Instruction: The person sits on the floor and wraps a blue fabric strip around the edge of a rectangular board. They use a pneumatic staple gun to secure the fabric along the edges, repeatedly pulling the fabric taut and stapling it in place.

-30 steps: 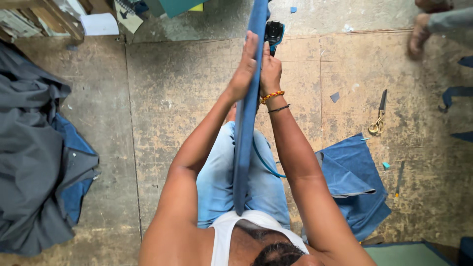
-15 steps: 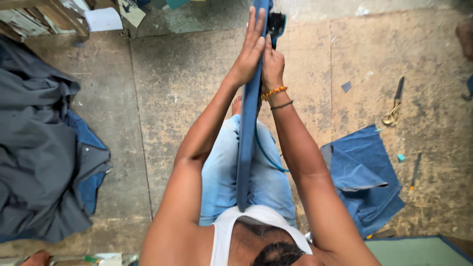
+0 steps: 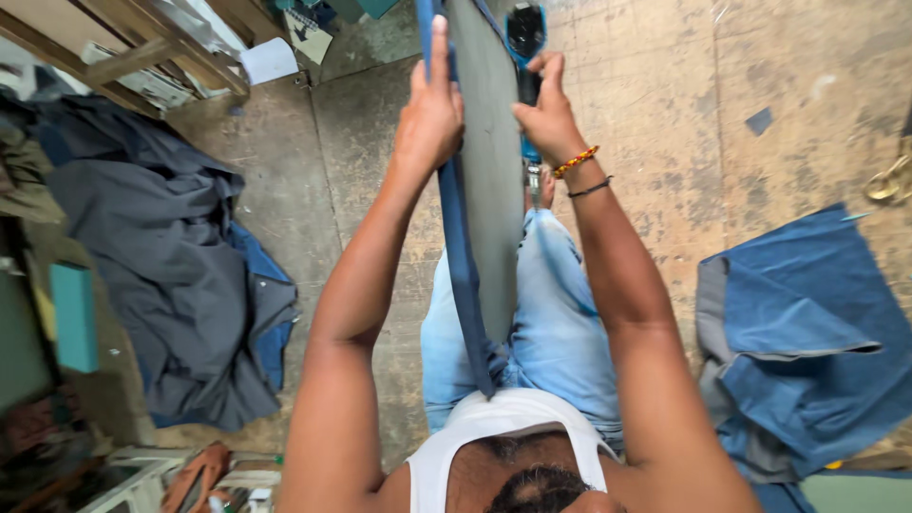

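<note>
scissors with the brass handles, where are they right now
In the head view, the brass-handled scissors lie on the concrete floor at the far right edge, just above the folded blue denim cloth.

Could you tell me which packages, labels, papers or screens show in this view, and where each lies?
White paper sheet: on the floor at the top left, beside the wooden frame, roughly rectangular, plain white.
Printed card or packet: just right of that sheet, pale with dark markings, too small to tell more.
No screens or signs show.
</note>
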Action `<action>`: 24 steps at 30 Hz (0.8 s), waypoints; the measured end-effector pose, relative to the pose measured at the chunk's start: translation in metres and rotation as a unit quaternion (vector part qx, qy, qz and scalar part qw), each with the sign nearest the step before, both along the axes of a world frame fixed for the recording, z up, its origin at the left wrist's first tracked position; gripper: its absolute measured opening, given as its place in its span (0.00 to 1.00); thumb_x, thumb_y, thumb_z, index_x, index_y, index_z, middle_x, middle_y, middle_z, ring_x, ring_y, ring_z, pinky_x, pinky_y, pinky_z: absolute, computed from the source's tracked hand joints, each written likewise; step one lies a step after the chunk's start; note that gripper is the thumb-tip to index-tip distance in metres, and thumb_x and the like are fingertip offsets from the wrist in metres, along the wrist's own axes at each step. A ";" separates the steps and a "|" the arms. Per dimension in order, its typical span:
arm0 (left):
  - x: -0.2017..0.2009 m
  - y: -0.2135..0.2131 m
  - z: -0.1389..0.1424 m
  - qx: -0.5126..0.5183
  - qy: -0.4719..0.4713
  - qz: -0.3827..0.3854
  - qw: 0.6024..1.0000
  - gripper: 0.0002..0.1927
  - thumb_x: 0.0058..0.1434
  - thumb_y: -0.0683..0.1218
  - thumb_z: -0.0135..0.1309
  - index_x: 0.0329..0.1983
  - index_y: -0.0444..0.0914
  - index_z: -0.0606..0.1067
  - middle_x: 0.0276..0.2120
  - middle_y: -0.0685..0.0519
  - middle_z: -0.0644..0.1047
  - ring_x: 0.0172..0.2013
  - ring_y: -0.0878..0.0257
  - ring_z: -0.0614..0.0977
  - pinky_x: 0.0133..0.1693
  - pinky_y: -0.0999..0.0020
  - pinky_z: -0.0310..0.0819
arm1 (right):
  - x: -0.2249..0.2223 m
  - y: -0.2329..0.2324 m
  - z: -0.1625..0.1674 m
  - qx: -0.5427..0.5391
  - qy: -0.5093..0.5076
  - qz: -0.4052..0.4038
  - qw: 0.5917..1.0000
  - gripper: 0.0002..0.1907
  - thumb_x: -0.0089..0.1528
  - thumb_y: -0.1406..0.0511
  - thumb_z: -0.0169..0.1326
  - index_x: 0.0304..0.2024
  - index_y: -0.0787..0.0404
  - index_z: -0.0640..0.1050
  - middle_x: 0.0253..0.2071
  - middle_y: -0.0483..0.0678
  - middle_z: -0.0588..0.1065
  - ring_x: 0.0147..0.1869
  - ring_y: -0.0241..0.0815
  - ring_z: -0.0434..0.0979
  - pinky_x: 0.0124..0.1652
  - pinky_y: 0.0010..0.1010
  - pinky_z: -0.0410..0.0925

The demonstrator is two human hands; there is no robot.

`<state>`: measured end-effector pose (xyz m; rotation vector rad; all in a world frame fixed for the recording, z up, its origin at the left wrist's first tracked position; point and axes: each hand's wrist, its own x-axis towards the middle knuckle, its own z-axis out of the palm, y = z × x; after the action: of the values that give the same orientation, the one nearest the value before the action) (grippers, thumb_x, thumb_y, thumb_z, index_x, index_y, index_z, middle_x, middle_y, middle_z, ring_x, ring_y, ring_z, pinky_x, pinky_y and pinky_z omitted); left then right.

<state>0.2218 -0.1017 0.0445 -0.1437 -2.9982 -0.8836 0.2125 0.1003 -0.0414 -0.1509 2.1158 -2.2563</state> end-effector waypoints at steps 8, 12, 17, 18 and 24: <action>0.002 -0.015 -0.002 -0.121 -0.041 0.006 0.992 0.42 0.73 0.46 0.46 0.80 0.53 0.35 0.42 0.32 0.77 0.36 0.34 0.80 0.41 0.44 0.76 | 0.008 0.053 -0.011 0.066 0.135 0.003 0.989 0.31 0.62 0.73 0.69 0.62 0.65 0.65 0.49 0.53 0.78 0.50 0.46 0.79 0.49 0.34 0.74; 0.002 -0.016 0.004 -0.141 -0.045 -0.003 0.989 0.41 0.73 0.46 0.46 0.81 0.51 0.39 0.41 0.32 0.76 0.37 0.34 0.80 0.43 0.44 0.76 | -0.017 0.062 0.016 0.003 0.043 0.161 0.986 0.11 0.61 0.74 0.62 0.45 0.66 0.76 0.32 0.48 0.77 0.32 0.37 0.78 0.33 0.31 0.72; 0.000 -0.021 0.007 -0.138 -0.055 -0.007 0.989 0.41 0.72 0.45 0.47 0.80 0.51 0.39 0.48 0.31 0.76 0.41 0.33 0.80 0.45 0.44 0.75 | -0.045 0.040 0.029 -0.019 0.041 0.232 0.972 0.11 0.57 0.76 0.62 0.40 0.67 0.76 0.30 0.46 0.77 0.29 0.35 0.78 0.30 0.29 0.72; 0.000 -0.021 0.007 -0.135 -0.048 -0.010 0.990 0.41 0.72 0.45 0.47 0.81 0.51 0.39 0.49 0.30 0.76 0.43 0.33 0.80 0.46 0.44 0.75 | -0.048 0.038 0.028 -0.028 0.044 0.241 0.969 0.10 0.57 0.77 0.61 0.40 0.67 0.76 0.31 0.47 0.77 0.30 0.35 0.78 0.30 0.29 0.72; -0.003 -0.020 0.008 -0.137 -0.059 -0.008 0.989 0.43 0.70 0.45 0.49 0.80 0.51 0.39 0.50 0.30 0.75 0.44 0.32 0.80 0.46 0.43 0.74 | -0.056 0.034 0.023 -0.021 0.032 0.258 0.965 0.11 0.56 0.77 0.59 0.41 0.67 0.75 0.30 0.48 0.76 0.29 0.37 0.78 0.29 0.30 0.71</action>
<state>0.2184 -0.1216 0.0525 -0.1223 -3.2200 -0.4912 0.1561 0.1342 -0.0185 -0.6955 1.7807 -2.0000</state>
